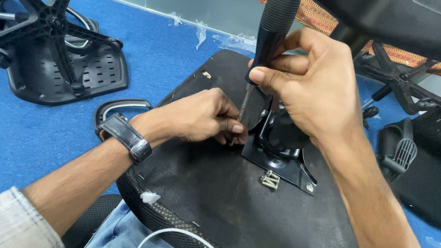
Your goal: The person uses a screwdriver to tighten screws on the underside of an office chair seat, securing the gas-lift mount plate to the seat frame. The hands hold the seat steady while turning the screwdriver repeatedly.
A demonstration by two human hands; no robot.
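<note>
A screwdriver (270, 28) with a black ribbed handle is held tilted, its thin shaft running down to the edge of a black metal mounting plate (281, 161) that is set on the underside of an upturned chair seat (226, 202). The handle is gripped by the right hand (309, 88), fingers closed around it. The shaft's lower end is pinched and steadied by the fingertips of the left hand (204, 117), which hide the tip and whatever it meets. A dark wristwatch (127, 136) is worn on the left wrist.

A few loose silver screws (270, 180) are seen just beside the plate. The seat is laid on blue carpet (17, 135). A black armrest (119, 108) is partly hidden behind the left wrist. Well apart, at upper left, a five-star chair base (47, 22) is laid over a perforated backrest (95, 71). More black chair parts (422, 160) are crowded at right.
</note>
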